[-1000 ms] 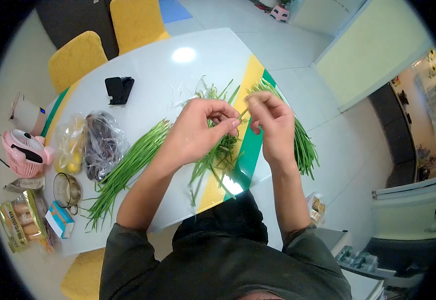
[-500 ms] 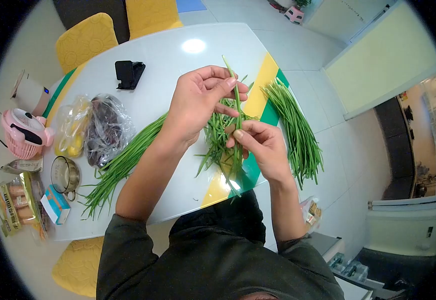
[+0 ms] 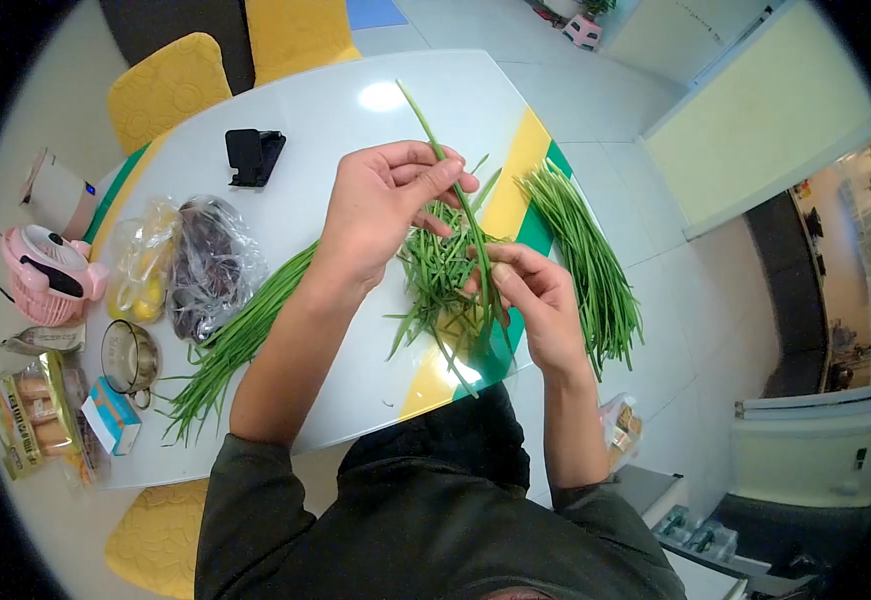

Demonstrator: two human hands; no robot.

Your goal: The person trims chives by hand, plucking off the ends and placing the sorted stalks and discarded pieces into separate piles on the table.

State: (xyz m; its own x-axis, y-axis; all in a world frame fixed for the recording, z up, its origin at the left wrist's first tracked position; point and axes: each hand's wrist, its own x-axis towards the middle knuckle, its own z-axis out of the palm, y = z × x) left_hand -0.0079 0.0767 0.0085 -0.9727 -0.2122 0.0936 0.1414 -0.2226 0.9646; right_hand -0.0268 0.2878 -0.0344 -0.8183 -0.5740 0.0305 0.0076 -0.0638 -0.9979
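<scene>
My left hand (image 3: 384, 205) pinches a long green stalk (image 3: 419, 115) between thumb and fingers, its pale tip pointing up and away. Lower on the same stalk, my right hand (image 3: 541, 305) grips its leafy part with thumb and forefinger. Beneath both hands lies a loose heap of green leaves and scraps (image 3: 436, 265). A bundle of long green stalks (image 3: 591, 265) rests at the table's right edge. Another bundle (image 3: 246, 335) lies left of my left forearm, which partly hides it.
On the white table (image 3: 326, 100) are a black stand (image 3: 254, 157), a bag with yellow items (image 3: 142, 270), a bag of dark items (image 3: 206, 265), a glass cup (image 3: 131, 358), a blue-white box (image 3: 111, 415), a pink fan (image 3: 51, 275) and a food packet (image 3: 41, 420).
A second ago the hands were together over the heap with a small piece between them. Now a long stalk is held between them, its tip tilted further left than half a second ago.
</scene>
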